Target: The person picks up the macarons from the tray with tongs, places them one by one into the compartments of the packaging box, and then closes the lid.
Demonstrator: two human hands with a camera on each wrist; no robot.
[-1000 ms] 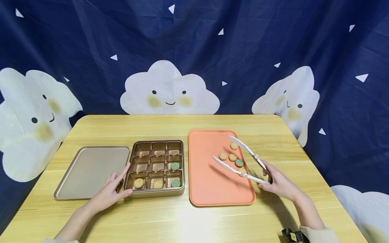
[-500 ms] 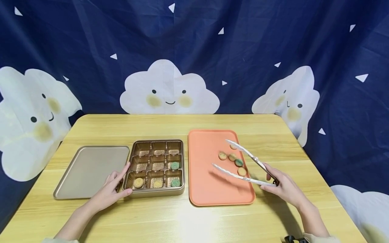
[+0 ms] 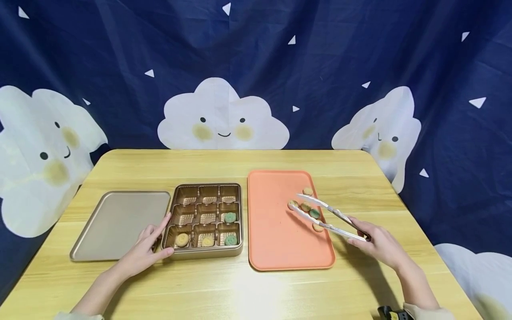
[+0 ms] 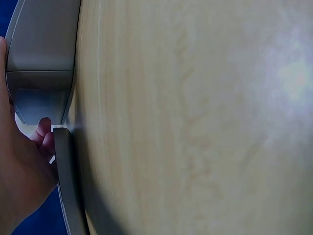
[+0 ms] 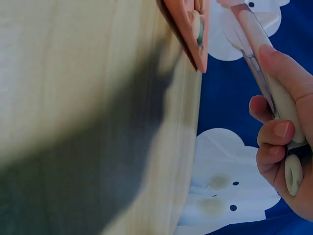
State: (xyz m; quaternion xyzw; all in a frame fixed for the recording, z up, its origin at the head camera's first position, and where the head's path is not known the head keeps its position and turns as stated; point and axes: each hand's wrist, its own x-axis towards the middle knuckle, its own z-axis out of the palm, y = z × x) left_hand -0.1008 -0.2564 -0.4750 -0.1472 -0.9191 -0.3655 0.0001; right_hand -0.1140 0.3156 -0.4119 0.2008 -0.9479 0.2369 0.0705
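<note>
In the head view, my left hand (image 3: 140, 251) touches the left side of a bronze cookie tin (image 3: 208, 254), index finger straight along the rim and thumb at the front corner. A divided insert in the tin holds yellow cookies (image 3: 182, 240) and green cookies (image 3: 230, 218) in its middle and front rows. My right hand (image 3: 378, 242) grips metal tongs (image 3: 340, 215) by the handles. Their partly spread tips hover over an orange tray (image 3: 272, 249), close to a yellow cookie (image 3: 293, 204). Several more cookies, one a green cookie (image 3: 314, 214), lie along the tray's right side.
A flat bronze lid (image 3: 124, 226) lies left of the tin, close beside it. Everything stands on a light wooden table (image 3: 208, 289). A dark blue curtain (image 3: 320, 53) with cloud figures hangs behind the far edge.
The tongs' arms have drawn closer together, and the tips have shifted toward the leftmost cookie on the tray. My right hand has moved slightly right and nearer. The left hand stays put.
</note>
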